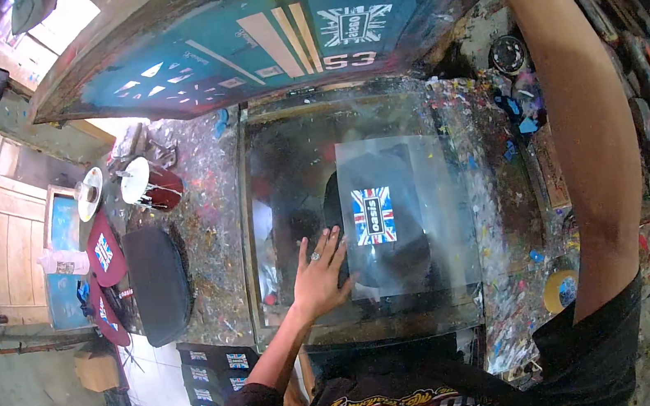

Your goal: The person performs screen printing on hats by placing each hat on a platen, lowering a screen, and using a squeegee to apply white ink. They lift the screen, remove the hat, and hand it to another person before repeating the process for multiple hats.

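My left hand (323, 274) lies palm down with its fingers spread on a glass plate (285, 154) set in the worktable. Its fingertips are beside the left edge of a translucent sheet (439, 187), which carries a printed flag design (374, 215) in blue, red and white. A dark rounded shape shows through the sheet. Beyond the plate, a large printing screen (182, 73) stands tilted up, with teal mesh and pale stencil shapes. My right arm (585, 100) reaches up past the screen's right side; the hand is beyond the upper edge of view.
Left on the paint-spattered table (214, 243) are a dark red paint can (161, 189) with a white lid, a black padded case-like object (160, 284) and maroon caps (106, 254). Printed black pieces (199, 374) lie lower left. A yellow tape roll (558, 292) is at right.
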The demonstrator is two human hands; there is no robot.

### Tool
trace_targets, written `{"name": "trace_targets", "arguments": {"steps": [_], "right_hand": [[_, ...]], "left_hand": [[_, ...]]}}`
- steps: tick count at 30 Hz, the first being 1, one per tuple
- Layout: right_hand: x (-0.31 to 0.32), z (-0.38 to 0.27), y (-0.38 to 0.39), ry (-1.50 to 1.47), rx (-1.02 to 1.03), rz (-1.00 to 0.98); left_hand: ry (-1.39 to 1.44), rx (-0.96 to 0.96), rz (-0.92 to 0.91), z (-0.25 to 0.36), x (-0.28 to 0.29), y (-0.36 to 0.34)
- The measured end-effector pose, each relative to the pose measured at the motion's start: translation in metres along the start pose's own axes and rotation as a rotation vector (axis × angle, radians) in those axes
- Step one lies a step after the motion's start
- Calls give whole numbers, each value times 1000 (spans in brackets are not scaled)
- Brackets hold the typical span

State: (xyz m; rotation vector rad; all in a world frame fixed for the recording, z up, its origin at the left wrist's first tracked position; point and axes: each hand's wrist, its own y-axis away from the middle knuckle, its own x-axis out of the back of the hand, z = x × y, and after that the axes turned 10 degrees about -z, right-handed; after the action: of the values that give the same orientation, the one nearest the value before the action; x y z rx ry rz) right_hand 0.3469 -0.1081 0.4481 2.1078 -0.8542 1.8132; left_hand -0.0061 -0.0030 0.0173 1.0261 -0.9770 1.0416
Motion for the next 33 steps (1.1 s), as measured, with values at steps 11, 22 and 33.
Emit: {"name": "trace_targets", "arguments": {"steps": [11, 22, 33], "right_hand": [[-1, -3, 1, 24, -27, -14], [-15, -54, 68, -79, -117, -12], [-269, -92, 290, -71, -76, -575]], "left_hand": [[-13, 2, -1, 1, 1, 2], [764, -234, 330, 141, 72, -48], [-3, 139, 249, 30, 73, 98]]}}
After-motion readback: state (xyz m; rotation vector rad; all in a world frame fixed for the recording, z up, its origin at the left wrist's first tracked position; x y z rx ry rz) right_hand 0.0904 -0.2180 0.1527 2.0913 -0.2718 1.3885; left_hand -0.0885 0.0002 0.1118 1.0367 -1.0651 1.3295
